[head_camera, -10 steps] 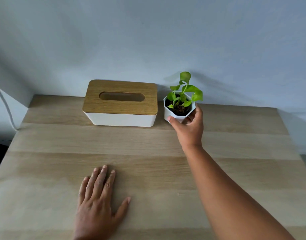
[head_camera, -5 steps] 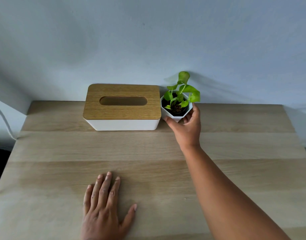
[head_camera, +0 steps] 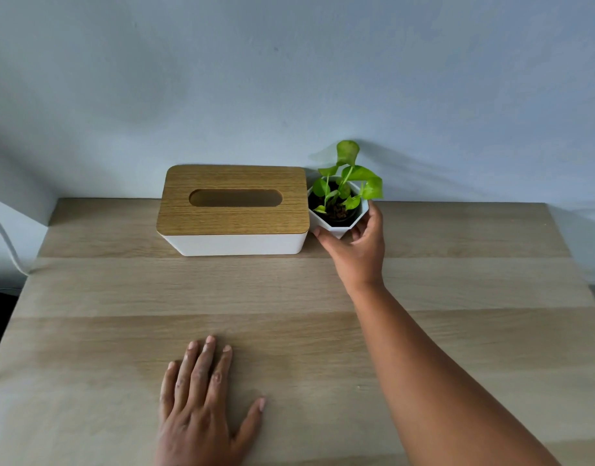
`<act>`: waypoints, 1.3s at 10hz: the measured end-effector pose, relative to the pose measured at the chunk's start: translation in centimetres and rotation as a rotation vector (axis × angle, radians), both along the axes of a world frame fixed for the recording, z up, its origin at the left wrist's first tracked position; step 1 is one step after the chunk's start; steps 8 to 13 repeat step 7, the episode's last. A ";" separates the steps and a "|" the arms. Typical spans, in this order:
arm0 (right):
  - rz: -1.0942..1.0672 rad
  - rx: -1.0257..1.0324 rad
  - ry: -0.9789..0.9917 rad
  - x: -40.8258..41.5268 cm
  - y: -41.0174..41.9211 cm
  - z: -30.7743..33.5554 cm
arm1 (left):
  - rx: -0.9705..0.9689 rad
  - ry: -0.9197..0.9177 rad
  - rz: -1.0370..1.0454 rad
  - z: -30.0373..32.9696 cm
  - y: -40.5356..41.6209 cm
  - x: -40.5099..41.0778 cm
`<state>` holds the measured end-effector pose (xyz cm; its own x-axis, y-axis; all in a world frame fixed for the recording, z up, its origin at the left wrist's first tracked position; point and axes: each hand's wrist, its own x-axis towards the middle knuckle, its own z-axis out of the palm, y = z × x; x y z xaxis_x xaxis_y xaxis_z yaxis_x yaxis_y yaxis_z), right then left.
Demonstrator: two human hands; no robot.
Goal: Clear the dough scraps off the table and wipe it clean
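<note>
In the head view, a pale wooden counter [head_camera: 121, 331] is seen against a light blue wall [head_camera: 289, 79]. The left hand [head_camera: 202, 412] is laid flat on the near part of the counter, its fingers [head_camera: 202, 368] straight and close together with the thumb spread to the right. The right hand [head_camera: 356, 250] is stretched to the far edge, where a white faceted pot [head_camera: 336, 226] holding a small green plant [head_camera: 348, 178] is gripped between curled fingers and thumb. The pot stands just right of a white tissue box [head_camera: 235, 243] with a wooden lid [head_camera: 234, 216], seemingly touching it. No dough scraps can be made out on the counter.
</note>
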<state>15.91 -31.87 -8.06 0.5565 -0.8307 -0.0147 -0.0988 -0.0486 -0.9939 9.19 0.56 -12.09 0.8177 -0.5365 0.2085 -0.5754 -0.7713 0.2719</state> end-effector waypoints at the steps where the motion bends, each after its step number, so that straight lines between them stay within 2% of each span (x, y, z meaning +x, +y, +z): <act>1: 0.014 -0.016 0.001 -0.2 0.0 0.0 | 0.006 0.004 0.001 0.0 0.0 0.0; 4: 0.102 -0.050 0.050 -2.2 -0.5 -0.8 | 0.024 0.038 -0.008 0.1 0.2 0.1; 7: 0.111 -0.030 0.203 -6.1 1.3 -0.2 | 0.005 0.122 -0.018 0.6 0.2 0.2; 13: 0.111 -0.030 0.203 -6.1 1.3 -0.2 | 0.005 0.122 -0.018 0.6 0.2 0.2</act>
